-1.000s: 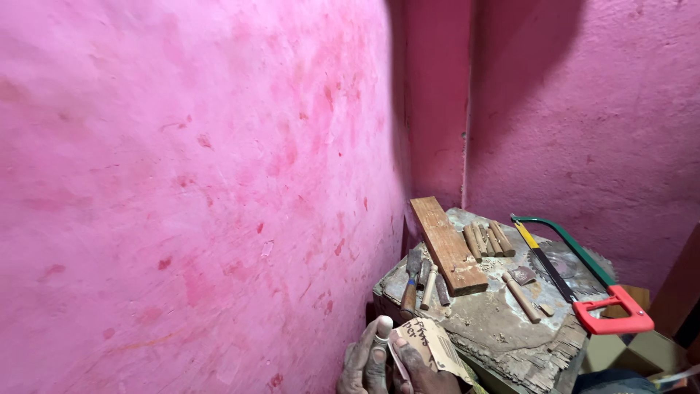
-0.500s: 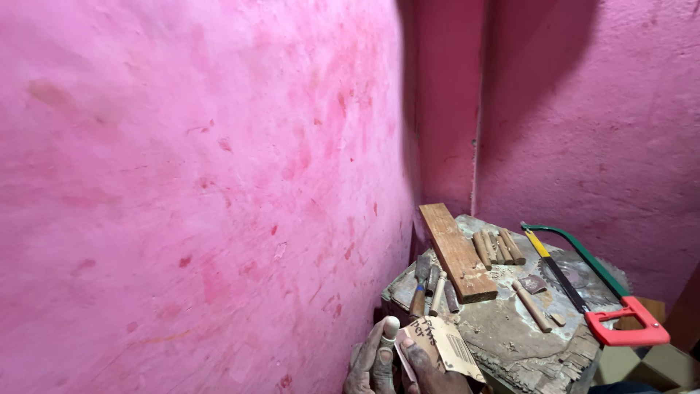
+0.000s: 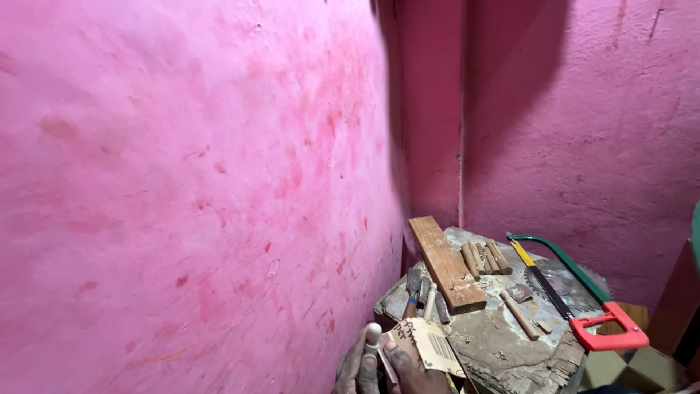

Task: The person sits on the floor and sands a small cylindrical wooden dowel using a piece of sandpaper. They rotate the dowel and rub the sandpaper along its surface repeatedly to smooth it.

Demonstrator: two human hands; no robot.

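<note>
Currently, hands: your hands (image 3: 379, 365) sit together at the bottom edge of the view, just in front of the near corner of the worktable (image 3: 503, 343). The one that shows best looks like your left, though I cannot tell for sure; the other is mostly cut off by the frame.
Grip: your fingers are closed around a small pale peg-like piece (image 3: 372, 337) and a folded paper card (image 3: 426, 344), which leans from your fingers toward the worktable. Which hand clamps which, I cannot tell.
Held things: both are off the worktable, in your hands, just beside its near corner.
Landmark: the worktable is a rough, dusty slab wedged into the corner of the pink wall (image 3: 197, 182).
On it: a flat wooden plank (image 3: 445, 263) lies along its left side; short wooden dowels (image 3: 485, 257) rest just beyond the plank, and one more dowel (image 3: 519, 314) lies near the middle.
Tools: a hacksaw (image 3: 583, 292) with green frame and red handle lies along the right edge; small chisels (image 3: 423, 292) sit left of the plank.
Progress: judging by the several short pieces already lying cut, some work looks done; the piece in your hands is not yet set down or worked, so you seem mid-way at most.
</note>
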